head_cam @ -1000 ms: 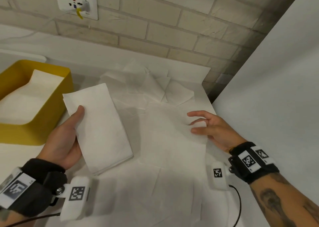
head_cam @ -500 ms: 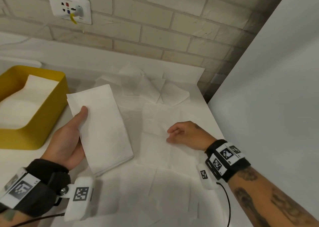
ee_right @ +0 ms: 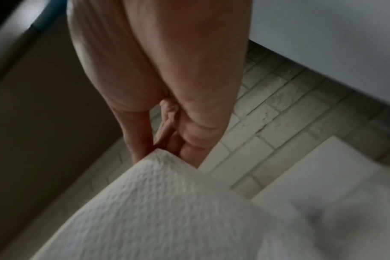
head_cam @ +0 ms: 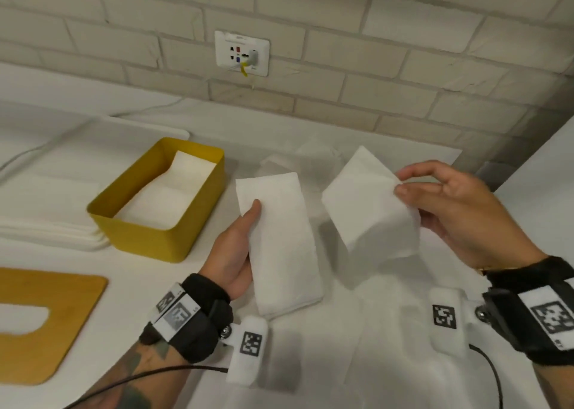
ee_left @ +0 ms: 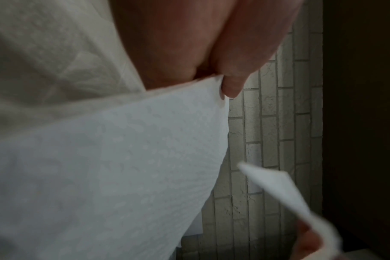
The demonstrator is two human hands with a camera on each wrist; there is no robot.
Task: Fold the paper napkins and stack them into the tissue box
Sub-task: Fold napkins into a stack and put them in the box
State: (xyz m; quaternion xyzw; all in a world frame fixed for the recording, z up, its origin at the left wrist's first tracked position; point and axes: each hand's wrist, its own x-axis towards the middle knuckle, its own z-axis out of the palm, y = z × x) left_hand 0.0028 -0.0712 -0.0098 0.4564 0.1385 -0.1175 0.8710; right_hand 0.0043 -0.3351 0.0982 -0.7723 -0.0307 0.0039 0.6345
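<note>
My left hand (head_cam: pixel 239 247) holds a stack of folded white napkins (head_cam: pixel 279 247) above the table, thumb on top; the same stack (ee_left: pixel 105 176) fills the left wrist view. My right hand (head_cam: pixel 450 209) pinches a second white napkin (head_cam: pixel 369 209) by its right edge and holds it up beside the stack; that napkin (ee_right: pixel 163 207) shows in the right wrist view under the fingertips (ee_right: pixel 142 151). The yellow tissue box (head_cam: pixel 161 237) stands open to the left with folded napkins (head_cam: pixel 167 197) inside. More loose napkins (head_cam: pixel 313 153) lie at the back of the table.
A wooden lid with a slot (head_cam: pixel 46 324) lies at the front left. White flat items (head_cam: pixel 46 222) are stacked left of the box. A brick wall with a socket (head_cam: pixel 242 52) runs behind, and a white panel (head_cam: pixel 543 160) bounds the right side.
My right hand went from resting on a flat napkin on the table to lifting one up in a pinch. The view swung left, bringing the box toward the middle.
</note>
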